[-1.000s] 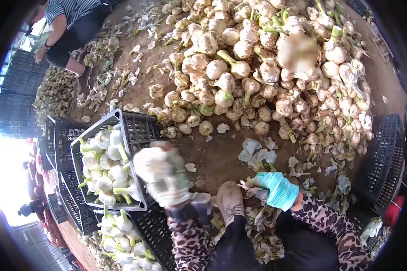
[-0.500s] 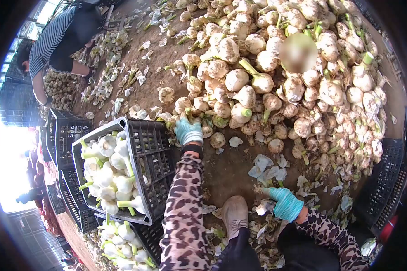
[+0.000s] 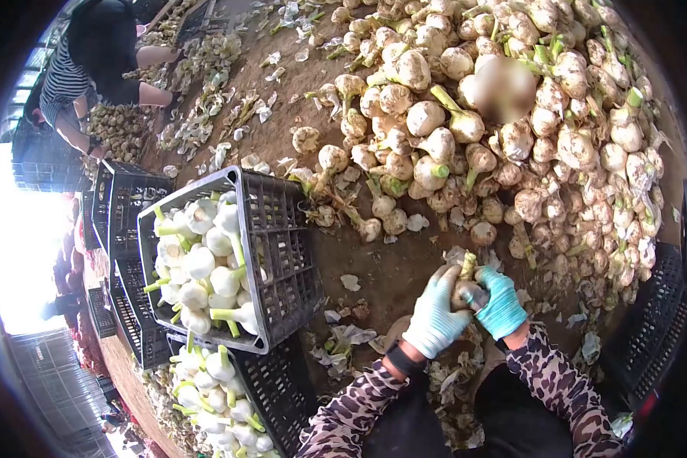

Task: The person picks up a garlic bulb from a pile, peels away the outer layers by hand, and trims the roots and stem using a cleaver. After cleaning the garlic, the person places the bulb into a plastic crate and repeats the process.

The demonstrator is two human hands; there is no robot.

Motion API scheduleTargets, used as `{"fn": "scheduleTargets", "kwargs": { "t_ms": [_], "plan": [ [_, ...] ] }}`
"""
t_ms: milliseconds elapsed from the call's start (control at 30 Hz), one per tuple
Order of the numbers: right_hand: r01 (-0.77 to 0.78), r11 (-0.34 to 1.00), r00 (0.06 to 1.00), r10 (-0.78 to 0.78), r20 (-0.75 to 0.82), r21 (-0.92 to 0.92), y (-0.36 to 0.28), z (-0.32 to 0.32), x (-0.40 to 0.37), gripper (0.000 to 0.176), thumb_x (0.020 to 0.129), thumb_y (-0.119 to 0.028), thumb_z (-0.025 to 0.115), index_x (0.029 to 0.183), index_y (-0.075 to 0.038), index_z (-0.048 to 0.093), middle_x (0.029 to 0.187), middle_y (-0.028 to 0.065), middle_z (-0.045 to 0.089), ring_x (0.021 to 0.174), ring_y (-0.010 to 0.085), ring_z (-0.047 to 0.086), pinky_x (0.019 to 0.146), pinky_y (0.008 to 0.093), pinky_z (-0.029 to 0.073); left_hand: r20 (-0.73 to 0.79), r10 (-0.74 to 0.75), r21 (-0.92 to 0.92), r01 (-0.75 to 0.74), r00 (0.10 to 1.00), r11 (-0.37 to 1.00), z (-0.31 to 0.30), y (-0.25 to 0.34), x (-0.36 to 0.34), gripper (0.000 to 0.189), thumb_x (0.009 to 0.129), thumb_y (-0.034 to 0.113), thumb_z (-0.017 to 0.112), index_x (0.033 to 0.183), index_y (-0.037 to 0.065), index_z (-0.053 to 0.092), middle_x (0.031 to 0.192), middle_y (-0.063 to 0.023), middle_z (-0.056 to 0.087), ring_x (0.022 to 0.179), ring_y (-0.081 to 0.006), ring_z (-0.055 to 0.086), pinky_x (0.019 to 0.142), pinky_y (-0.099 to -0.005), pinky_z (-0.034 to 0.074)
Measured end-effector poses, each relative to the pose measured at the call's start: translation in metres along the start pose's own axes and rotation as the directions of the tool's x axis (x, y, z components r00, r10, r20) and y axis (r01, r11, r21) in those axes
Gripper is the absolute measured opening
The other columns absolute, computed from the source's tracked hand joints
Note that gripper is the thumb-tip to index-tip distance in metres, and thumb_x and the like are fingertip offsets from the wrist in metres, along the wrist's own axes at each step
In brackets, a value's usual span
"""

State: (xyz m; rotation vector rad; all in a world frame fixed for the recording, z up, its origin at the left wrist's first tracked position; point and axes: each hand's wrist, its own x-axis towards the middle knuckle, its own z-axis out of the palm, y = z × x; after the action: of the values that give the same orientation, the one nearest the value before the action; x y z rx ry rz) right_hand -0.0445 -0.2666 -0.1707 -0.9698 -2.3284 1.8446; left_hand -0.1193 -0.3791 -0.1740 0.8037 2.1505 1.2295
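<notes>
The person's two gloved hands met low in front of the body, above the ground between the legs, with one garlic bulb (image 3: 461, 294) between them. The left hand (image 3: 437, 314), in a pale glove with a dark band (image 3: 404, 360) at the wrist, had its fingers curled around the near left side of the bulb, so that they hid much of it. The right hand (image 3: 501, 304), in a teal glove, closed in from the other side, its fingers bent and its thumb side against the bulb; something dark grey showed there, too small and blurred to name. The bulb's short stem (image 3: 468, 265) stuck up past the fingertips, pointing away from the body, between the two hands. Just beyond lay the pile of soil-stained garlic (image 3: 427, 120), well apart from the gloves. To the left a black crate (image 3: 286, 259) was tilted toward the left side, holding white bulbs (image 3: 200, 263) with green stems, and a second crate (image 3: 276, 397) of them stood below it. Loose skins (image 3: 351, 336) littered the ground. At upper left, a person in a striped top (image 3: 57, 84) bent over another heap (image 3: 118, 131).
</notes>
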Motion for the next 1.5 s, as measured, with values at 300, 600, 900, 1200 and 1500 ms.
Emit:
{"fn": "scheduleTargets", "kwargs": {
  "t_ms": [300,600,900,1200,1500],
  "plan": [
    [0.252,0.940,0.962,-0.269,-0.043,-0.230,0.031,-0.011,-0.038,0.013,0.074,-0.013,0.059,0.077,-0.001,0.056,0.062,0.0161,0.052,0.059,0.0334,0.052,0.053,0.0370,0.042,0.309,-0.215,-0.416,0.335,0.927,0.845,0.013,0.009,-0.031,0.060,0.067,0.004,0.065,0.120,-0.004,0.040,0.095,-0.0047,0.054,0.079,-0.0085,0.050,0.068,-0.0207,0.044],
    [0.311,0.943,0.937,-0.326,-0.129,-0.118,0.012,-0.011,-0.058,0.015,0.071,-0.005,0.057,0.083,0.004,0.056,0.073,0.0193,0.056,0.063,0.0324,0.055,0.057,0.0348,0.044,0.652,0.032,-0.717,0.630,0.758,-0.299,-0.002,-0.014,-0.039,0.066,0.075,0.030,0.060,0.126,0.001,0.031,0.101,-0.0185,0.055,0.083,-0.0305,0.057,0.070,-0.0308,0.048],
    [0.184,0.982,0.976,-0.187,-0.115,-0.040,0.001,-0.015,-0.057,0.013,0.075,-0.010,0.054,0.081,0.002,0.055,0.068,0.0094,0.055,0.056,0.0198,0.050,0.053,0.0285,0.041,0.486,-0.310,-0.858,0.514,0.817,0.010,-0.001,-0.015,-0.039,0.053,0.082,0.031,0.054,0.122,0.001,0.035,0.101,-0.0107,0.054,0.072,-0.0207,0.059,0.047,-0.0305,0.049],
    [-0.212,0.852,0.977,0.172,0.127,0.479,-0.001,-0.003,-0.068,0.018,0.082,-0.009,0.052,0.094,0.004,0.055,0.071,0.0016,0.055,0.060,0.0040,0.046,0.051,0.0186,0.039,0.190,-0.283,-0.855,0.300,0.940,0.424,0.004,-0.025,-0.041,0.052,0.076,0.018,0.063,0.116,-0.005,0.040,0.111,-0.0120,0.049,0.101,-0.0209,0.049,0.087,-0.0312,0.041],
    [-0.258,0.875,0.963,0.197,-0.184,-0.409,0.105,-0.034,-0.046,0.025,0.069,-0.008,0.062,0.091,0.001,0.054,0.082,0.0164,0.058,0.070,0.0279,0.056,0.063,0.0336,0.045,0.497,-0.149,-0.828,0.518,0.855,0.214,-0.016,-0.021,-0.045,0.063,0.065,0.019,0.073,0.113,-0.006,0.041,0.103,-0.0140,0.054,0.094,-0.0231,0.055,0.083,-0.0331,0.045]
  ]
}}
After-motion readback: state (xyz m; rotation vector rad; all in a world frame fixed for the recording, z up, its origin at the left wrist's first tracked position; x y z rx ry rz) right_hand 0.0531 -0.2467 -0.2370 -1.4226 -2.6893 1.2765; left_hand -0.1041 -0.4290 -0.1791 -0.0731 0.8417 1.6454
